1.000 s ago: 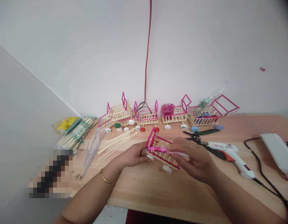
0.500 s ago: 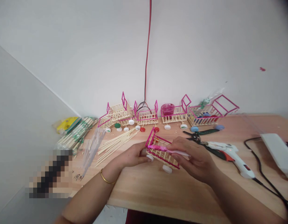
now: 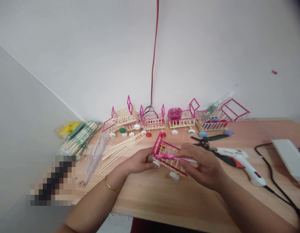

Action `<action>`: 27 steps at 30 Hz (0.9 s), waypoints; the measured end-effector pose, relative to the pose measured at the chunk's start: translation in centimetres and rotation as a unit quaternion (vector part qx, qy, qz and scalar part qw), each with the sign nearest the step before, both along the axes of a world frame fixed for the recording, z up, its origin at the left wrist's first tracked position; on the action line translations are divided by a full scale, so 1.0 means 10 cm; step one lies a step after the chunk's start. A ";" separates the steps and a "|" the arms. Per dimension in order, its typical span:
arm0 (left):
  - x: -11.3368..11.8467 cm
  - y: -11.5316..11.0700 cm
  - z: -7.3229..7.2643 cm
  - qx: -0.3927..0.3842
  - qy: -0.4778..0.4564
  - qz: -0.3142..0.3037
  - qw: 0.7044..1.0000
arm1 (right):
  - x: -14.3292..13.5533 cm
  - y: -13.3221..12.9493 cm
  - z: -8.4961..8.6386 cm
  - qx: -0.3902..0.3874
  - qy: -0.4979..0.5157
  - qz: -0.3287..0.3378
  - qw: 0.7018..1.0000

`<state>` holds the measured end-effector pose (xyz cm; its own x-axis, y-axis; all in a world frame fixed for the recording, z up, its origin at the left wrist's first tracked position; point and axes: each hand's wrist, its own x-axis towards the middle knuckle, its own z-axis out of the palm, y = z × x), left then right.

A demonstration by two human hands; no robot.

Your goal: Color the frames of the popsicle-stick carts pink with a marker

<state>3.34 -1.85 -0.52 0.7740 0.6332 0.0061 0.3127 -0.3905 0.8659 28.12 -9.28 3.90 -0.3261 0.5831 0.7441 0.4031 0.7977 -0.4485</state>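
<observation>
My left hand point(image 3: 141, 161) grips the left end of a small stick cart point(image 3: 172, 166), which has pink-painted rails and white bottle-cap wheels. It tilts above the wooden table. In my right hand point(image 3: 200, 165) is a paintbrush point(image 3: 188, 160) with a pale handle, pinched between thumb and fingers. The brush's pink-coated head lies along the cart's near side, close to its left end; I cannot tell exactly which stick it touches. My right fingers hide part of the cart's right end.
Along the wall stand several similar carts point(image 3: 153, 127), one holding a pink paint cup point(image 3: 174, 114). Loose sticks point(image 3: 123, 149), glue sticks point(image 3: 97, 155) and bagged skewers point(image 3: 79, 139) lie left. Pliers point(image 3: 204, 141), a glue gun point(image 3: 247, 165), black cable point(image 3: 266, 161) and a white box point(image 3: 288, 158) are right.
The brush head has shifted slightly down and right along the cart, with my right hand nearly in place. My left hand and the cart have barely moved.
</observation>
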 end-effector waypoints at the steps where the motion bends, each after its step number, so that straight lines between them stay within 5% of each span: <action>1: 0.00 0.00 -0.01 -0.002 -0.003 0.000 1.000 | 0.00 0.00 0.01 0.000 0.004 0.001 1.000; 19: 0.00 0.00 0.01 0.010 0.022 0.006 1.000 | 0.03 -0.04 0.04 -0.032 0.040 -0.009 0.999; 27: 0.00 0.00 0.00 0.009 0.007 0.003 1.000 | -0.06 -0.09 0.07 0.034 0.029 0.000 0.999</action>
<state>3.30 -1.85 -0.52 0.7704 0.6375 0.0073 0.3267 -0.4045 0.8542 27.51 -10.14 4.60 -0.2825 0.5304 0.7993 0.3776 0.8275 -0.4156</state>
